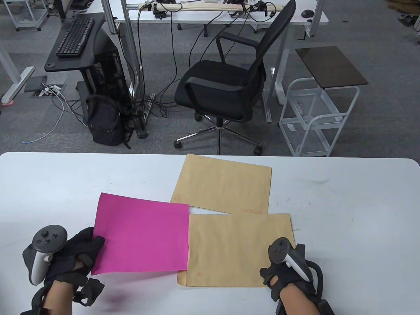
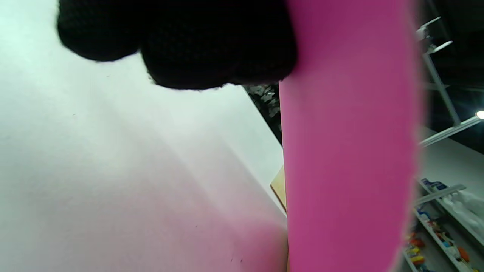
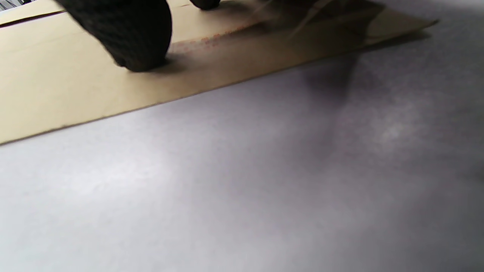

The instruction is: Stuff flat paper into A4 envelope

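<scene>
A magenta sheet of paper (image 1: 141, 234) is held just above the white table (image 1: 344, 210), its right edge meeting the left, mouth end of the near brown envelope (image 1: 239, 249). My left hand (image 1: 83, 251) pinches the sheet's left edge; the left wrist view shows the pink paper (image 2: 348, 151) beside my dark fingers (image 2: 211, 49). My right hand (image 1: 279, 267) rests on the envelope's near right corner. In the right wrist view a gloved fingertip (image 3: 132, 41) presses on the brown envelope (image 3: 75, 90). A second brown envelope (image 1: 223, 185) lies flat farther back.
Beyond the table's far edge stand a black office chair (image 1: 226, 85), a white trolley (image 1: 318, 115) with a dark top, and a black backpack (image 1: 105, 121) on the carpet.
</scene>
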Available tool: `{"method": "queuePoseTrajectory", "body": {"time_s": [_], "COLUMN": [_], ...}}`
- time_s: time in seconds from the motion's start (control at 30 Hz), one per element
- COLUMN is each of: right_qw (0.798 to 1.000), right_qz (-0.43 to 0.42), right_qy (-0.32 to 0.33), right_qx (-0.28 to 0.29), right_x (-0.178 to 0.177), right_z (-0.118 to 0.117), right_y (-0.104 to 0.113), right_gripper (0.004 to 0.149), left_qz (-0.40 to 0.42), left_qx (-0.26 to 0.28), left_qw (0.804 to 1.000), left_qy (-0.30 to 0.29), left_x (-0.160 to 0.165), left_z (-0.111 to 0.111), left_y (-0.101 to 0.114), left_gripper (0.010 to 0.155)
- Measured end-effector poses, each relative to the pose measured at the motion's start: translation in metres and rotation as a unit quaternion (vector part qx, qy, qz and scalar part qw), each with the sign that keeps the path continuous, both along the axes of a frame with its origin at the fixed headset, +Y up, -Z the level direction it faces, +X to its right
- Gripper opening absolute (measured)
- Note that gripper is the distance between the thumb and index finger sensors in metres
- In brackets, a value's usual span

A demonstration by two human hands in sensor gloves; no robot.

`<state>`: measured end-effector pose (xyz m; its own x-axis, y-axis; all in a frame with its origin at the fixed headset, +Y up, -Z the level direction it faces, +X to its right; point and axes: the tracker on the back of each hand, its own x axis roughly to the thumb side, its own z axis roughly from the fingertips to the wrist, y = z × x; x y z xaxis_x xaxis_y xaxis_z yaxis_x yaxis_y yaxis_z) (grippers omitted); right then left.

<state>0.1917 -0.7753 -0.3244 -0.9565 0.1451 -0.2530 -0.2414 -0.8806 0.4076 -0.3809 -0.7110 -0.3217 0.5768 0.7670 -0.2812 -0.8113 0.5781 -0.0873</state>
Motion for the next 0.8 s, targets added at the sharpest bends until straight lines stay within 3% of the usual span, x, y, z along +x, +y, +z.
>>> {"method": "queuePoseTrajectory", "body": {"time_s": [0.5,0.8], "right_qw": [1.0,1.0], "right_qz": [-0.003,-0.005], "right_qy": [0.0,0.0], "right_qx": [0.003,0.003], "right_x": [0.001,0.001], "right_z": [0.0,0.001], "right_y": [-0.001,-0.001], "right_gripper": [0.075,0.076], "left_qz": [0.048,0.044], "left_qx": [-0.079,-0.08], "left_qw": [0.995,0.995], "left_qy": [-0.022,-0.038], "left_x": [-0.017,-0.012], "left_z": [0.0,-0.002], "left_y": [-0.017,-0.02], "left_gripper": [0.047,0.048]}}
